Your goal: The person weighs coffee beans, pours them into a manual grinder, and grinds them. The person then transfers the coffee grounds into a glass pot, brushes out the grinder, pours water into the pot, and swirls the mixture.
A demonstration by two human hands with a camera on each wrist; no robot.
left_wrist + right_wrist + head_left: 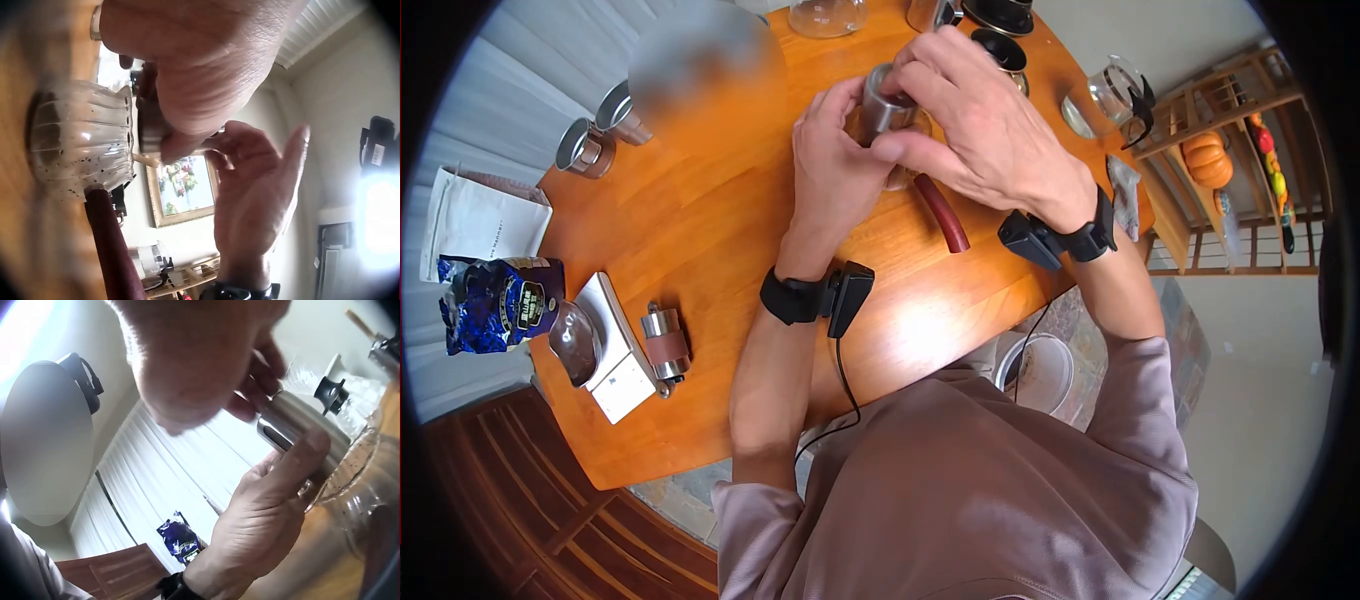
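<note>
My left hand (835,165) grips a steel cylinder (890,110) that looks like part of a coffee grinder. Tilted in the right wrist view, its lower end is right at the rim of a ribbed glass pot (81,140). Dark specks cling to the pot's inner wall, and a reddish-brown side handle (943,215) sticks out toward me. My right hand (1000,130) arches over the cylinder, fingertips touching its upper end and thumb extended away from the fingers. What lies inside the cylinder is hidden.
Two metal cups (585,148) stand at the left. Nearer are a blue foil bag (503,305), a white scale (622,385), a dark glossy dish (575,343) and a hand grinder (666,345). A glass carafe (1090,105) stands at the right edge; a black-rimmed cup (1000,50) is behind my right hand.
</note>
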